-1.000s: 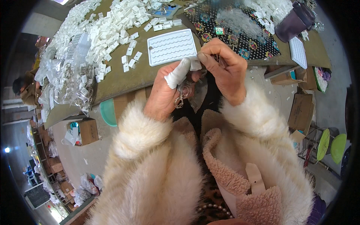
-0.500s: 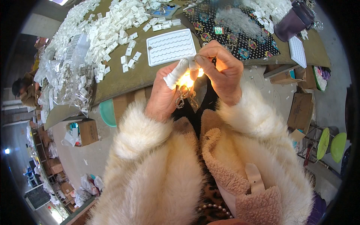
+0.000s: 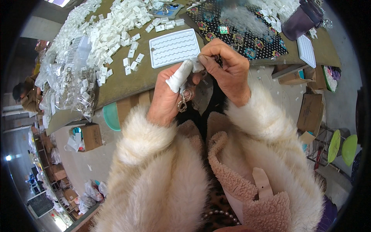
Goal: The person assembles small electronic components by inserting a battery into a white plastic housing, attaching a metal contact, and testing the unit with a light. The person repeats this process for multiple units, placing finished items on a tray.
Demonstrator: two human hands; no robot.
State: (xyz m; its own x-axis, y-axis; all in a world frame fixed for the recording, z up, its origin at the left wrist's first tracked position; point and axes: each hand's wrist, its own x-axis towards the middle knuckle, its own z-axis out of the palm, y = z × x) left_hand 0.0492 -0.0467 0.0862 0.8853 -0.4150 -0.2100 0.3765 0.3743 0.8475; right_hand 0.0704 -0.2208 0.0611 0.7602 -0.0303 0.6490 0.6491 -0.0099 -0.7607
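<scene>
My left hand (image 3: 163, 96), its thumb in a white finger wrap (image 3: 180, 75), is closed on a small white plastic piece (image 3: 197, 65). Metal key rings (image 3: 184, 101) dangle below that hand. From the other side my right hand (image 3: 228, 69) meets the piece, thumb and forefinger pinched at its edge. Whatever sits between those fingertips is too small and covered to name. Just beyond both hands, on the table, lies a white tray (image 3: 174, 47) with wavy rows.
Heaped white plastic cases (image 3: 119, 27) and clear bags of metal rings (image 3: 73, 87) cover the table's left side. Clear small parts lie on a patterned dark cloth (image 3: 205, 27) behind my right hand, near a purple bottle (image 3: 302, 20). Cardboard boxes (image 3: 310, 112) stand below. Another person (image 3: 29, 92) is far left.
The bright yellow glow between my hands has gone out. Both hands stay together and have shifted very slightly; the key rings hang a little further left.
</scene>
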